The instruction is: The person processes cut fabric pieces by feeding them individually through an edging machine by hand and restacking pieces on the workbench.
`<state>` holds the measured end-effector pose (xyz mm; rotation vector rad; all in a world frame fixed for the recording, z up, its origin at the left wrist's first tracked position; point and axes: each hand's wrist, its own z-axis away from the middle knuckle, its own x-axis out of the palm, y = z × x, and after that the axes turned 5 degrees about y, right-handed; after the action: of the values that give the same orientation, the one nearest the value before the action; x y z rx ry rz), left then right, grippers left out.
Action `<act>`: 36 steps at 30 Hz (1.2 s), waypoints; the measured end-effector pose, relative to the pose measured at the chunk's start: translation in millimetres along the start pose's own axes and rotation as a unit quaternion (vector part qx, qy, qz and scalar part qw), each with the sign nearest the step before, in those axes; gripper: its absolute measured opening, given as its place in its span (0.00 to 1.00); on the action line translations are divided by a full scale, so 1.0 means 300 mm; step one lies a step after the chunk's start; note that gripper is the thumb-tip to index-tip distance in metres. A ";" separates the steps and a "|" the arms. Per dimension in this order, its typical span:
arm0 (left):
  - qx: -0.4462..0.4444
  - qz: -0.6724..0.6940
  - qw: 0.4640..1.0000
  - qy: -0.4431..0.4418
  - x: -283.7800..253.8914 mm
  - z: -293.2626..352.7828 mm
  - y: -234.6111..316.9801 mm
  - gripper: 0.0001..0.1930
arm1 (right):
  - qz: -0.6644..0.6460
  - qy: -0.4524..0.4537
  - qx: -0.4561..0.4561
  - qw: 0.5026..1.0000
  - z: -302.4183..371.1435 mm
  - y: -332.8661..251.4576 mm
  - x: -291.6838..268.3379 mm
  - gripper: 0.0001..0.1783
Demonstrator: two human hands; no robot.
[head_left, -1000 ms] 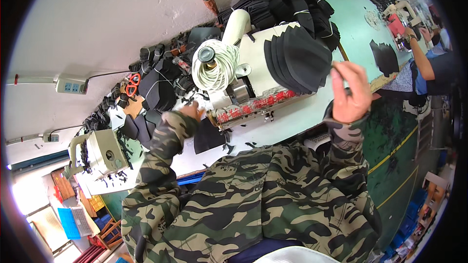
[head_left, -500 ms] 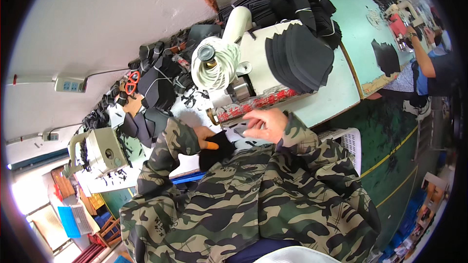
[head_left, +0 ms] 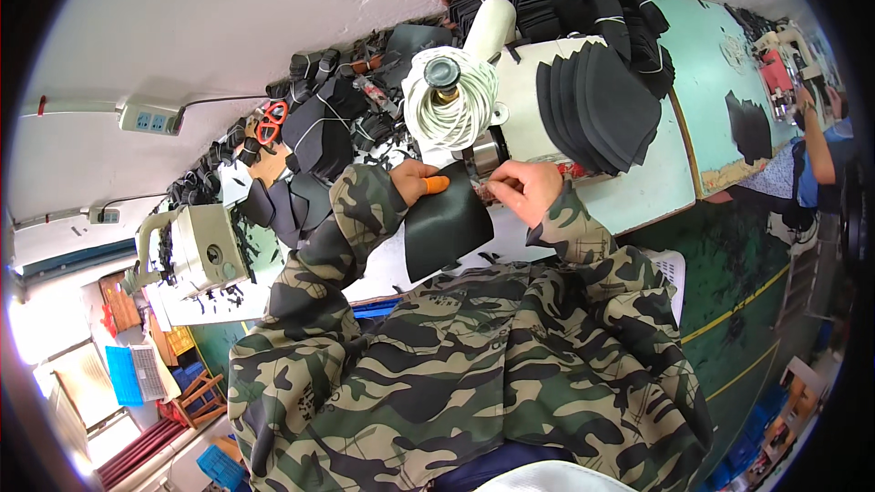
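My left hand [head_left: 416, 183], with an orange finger cover on one finger, grips the upper left edge of a black, leather-like sheet piece [head_left: 448, 230]. This piece hangs tilted over the front of a cream-coloured machine [head_left: 521, 96], its upper end against the metal roller [head_left: 489, 153]. At the sheet's right edge is my right hand [head_left: 530, 189], fingers curled into a pinch; whether they hold the edge is hidden. Just behind that hand, a fanned stack of dark cut pieces [head_left: 592, 109] lies on the machine's top. Coiled white tubing [head_left: 451, 109] hangs round a post on the machine.
Bundled black pieces [head_left: 556, 0] are piled behind the machine. Scraps and orange-handled scissors [head_left: 271, 122] lie to the left, beyond a second cream machine [head_left: 202, 251]. A white basket [head_left: 673, 273] stands at my right. Far right, another person's arm [head_left: 814, 141] works at another machine.
My left hand has brought the black sheet up and right, to the machine's roller, and it now lies spread out. My right hand has moved right and closed from loosely open fingers to a pinch.
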<state>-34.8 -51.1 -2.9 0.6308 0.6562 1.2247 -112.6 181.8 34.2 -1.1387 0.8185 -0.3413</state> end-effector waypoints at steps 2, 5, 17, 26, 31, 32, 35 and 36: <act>0.015 -0.044 0.999 0.012 -0.012 -0.012 -0.011 0.13 | -0.002 0.009 -0.011 1.000 -0.004 0.000 -0.012 0.08; -0.009 -0.018 1.000 -0.007 -0.027 -0.023 -0.021 0.13 | -0.023 0.019 0.002 1.000 -0.006 -0.002 -0.023 0.08; 0.065 0.056 0.995 0.059 0.073 -0.034 0.073 0.11 | 0.321 0.030 -0.163 0.932 -0.077 0.000 -0.042 0.12; -0.062 -0.007 0.997 -0.033 0.024 0.005 0.210 0.14 | 0.111 0.110 -0.095 0.983 0.112 0.016 -0.081 0.09; -0.015 0.053 0.998 -0.019 0.006 0.004 0.176 0.13 | 0.021 0.138 -0.076 0.987 0.184 0.013 -0.135 0.09; -0.034 0.041 0.999 -0.008 0.020 0.019 0.176 0.12 | -0.011 0.184 -0.099 0.978 0.188 -0.005 -0.171 0.09; -0.045 -0.019 0.999 -0.016 0.130 0.098 0.184 0.13 | 0.137 0.444 -0.182 0.867 0.166 -0.127 -0.335 0.09; 0.023 -0.006 0.999 -0.046 0.187 0.121 0.179 0.13 | 0.193 0.443 -0.215 0.848 0.156 -0.134 -0.390 0.09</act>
<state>-30.0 12.3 54.7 0.7156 0.6109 1.1650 -150.7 269.8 125.3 -1.1757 1.9960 -0.3500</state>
